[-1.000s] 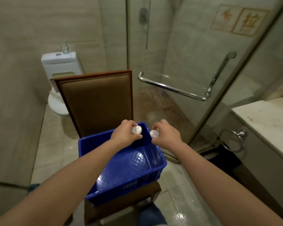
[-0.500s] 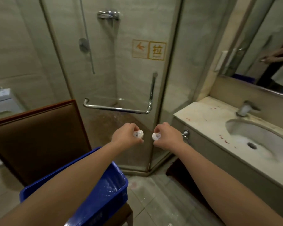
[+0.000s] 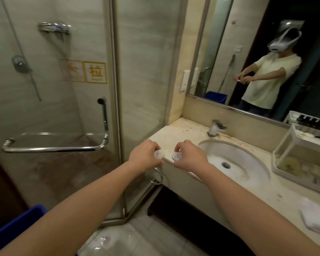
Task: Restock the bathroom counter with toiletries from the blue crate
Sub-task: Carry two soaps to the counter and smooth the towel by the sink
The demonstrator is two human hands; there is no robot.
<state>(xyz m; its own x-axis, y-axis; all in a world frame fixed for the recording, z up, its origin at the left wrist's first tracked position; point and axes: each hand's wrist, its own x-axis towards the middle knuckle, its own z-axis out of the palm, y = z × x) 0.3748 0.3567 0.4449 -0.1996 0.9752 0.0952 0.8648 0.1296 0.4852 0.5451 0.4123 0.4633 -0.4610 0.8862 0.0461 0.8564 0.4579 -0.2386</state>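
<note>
Two small round white toiletries are in hand, one per side: the left item [image 3: 158, 154] is pinched in the curled fingers of the left hand [image 3: 146, 159], and the right item [image 3: 176, 156] is pinched likewise by the right hand [image 3: 190, 157], the two near each other but apart. Both are held at the near corner of the surface [image 3: 174, 133], with the sink [image 3: 248, 174] just right of the right fingers and the tap [image 3: 215, 127] beyond them. The blue crate [image 3: 17, 230] sits well back and to the left of the left fingers, and a white rack [image 3: 284, 150] stands far to the right of both.
</note>
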